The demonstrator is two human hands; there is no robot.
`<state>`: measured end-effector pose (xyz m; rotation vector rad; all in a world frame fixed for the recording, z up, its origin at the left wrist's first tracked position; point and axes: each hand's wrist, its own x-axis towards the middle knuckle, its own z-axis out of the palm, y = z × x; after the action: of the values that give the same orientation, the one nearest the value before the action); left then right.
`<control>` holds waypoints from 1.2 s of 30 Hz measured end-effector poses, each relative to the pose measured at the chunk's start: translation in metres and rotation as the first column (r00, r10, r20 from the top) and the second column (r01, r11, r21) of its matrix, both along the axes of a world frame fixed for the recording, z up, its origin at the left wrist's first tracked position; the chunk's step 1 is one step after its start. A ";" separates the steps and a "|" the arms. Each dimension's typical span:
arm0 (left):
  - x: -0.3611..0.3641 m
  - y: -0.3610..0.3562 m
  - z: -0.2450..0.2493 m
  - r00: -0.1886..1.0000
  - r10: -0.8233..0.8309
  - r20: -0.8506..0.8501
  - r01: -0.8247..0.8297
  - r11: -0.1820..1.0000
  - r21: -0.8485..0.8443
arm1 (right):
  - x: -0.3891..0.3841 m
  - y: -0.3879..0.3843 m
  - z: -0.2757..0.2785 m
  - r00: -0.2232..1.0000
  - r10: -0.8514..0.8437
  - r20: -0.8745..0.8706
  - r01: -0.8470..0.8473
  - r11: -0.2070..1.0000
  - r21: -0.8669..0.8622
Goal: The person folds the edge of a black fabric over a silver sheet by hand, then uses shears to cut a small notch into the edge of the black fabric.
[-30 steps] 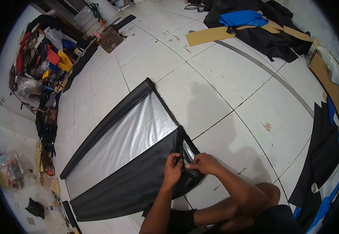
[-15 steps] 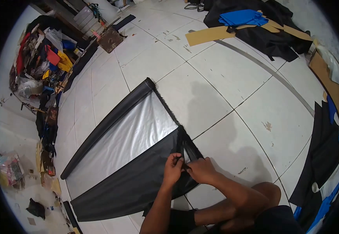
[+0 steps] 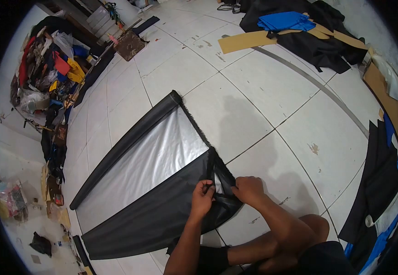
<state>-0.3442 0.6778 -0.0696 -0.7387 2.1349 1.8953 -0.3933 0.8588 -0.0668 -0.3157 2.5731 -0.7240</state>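
A large sheet of black fabric (image 3: pixel 148 224) with a silver backing (image 3: pixel 148 160) lies on the tiled floor. Its far long side is rolled into a black tube, and its right edge looks frayed. At the near right corner, my left hand (image 3: pixel 203 197) pinches a fold of the black fabric between thumb and fingers. My right hand (image 3: pixel 249 189) is closed on the fabric's outer edge, a short way to the right. Between the two hands the material is spread apart, and a bit of silver shows there. The fingertips of my right hand are partly hidden.
A long metal strip (image 3: pixel 309 80) curves across the floor at upper right. Beyond it lie black cloth, a folded blue cloth (image 3: pixel 286 21) and tan card strips (image 3: pixel 245 42). More black fabric (image 3: pixel 377 183) lies at right. A heap of mixed scraps (image 3: pixel 52 68) stands along the left wall.
My right hand has moved right and slightly up, away from my left hand, drawing the fabric edge outward. The opening between the hands is wider. My left hand has stayed nearly in place.
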 end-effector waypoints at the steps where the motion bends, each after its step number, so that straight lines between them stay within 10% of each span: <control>1: 0.000 0.001 0.001 1.000 0.005 -0.002 -0.005 1.000 0.007 | 0.004 -0.001 -0.002 0.993 -0.009 -0.114 0.010 1.000 0.008; 8: -0.001 -0.002 -0.005 0.999 0.034 -0.038 -0.028 0.989 0.143 | 0.019 -0.021 0.019 0.956 0.074 -0.283 -0.171 0.927 -0.335; 11: 0.000 0.000 0.001 1.000 0.018 -0.004 -0.018 0.999 0.033 | 0.019 -0.022 0.003 0.949 0.311 -0.051 -0.315 0.943 -0.111; 20: 0.000 0.000 -0.003 1.000 0.024 -0.013 -0.023 1.000 0.012 | -0.008 -0.006 0.020 0.928 0.070 0.367 0.004 0.980 -0.199; 26: 0.000 -0.002 -0.002 1.000 0.007 -0.015 -0.007 1.000 0.017 | -0.002 -0.002 0.002 0.997 0.048 -0.067 -0.042 0.995 0.087; 29: 0.000 0.000 0.003 1.000 0.017 -0.010 -0.017 0.999 0.041 | 0.002 -0.010 0.008 0.921 -0.126 -0.369 0.021 0.961 -0.277; 36: 0.000 0.004 0.008 1.000 0.010 -0.013 -0.010 1.000 0.010 | 0.012 -0.019 0.004 0.972 0.218 0.084 -0.195 0.956 -0.219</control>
<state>-0.3443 0.6819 -0.0612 -0.7387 2.1326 1.9196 -0.3813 0.8396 -0.0624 -0.5875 2.3222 -0.9086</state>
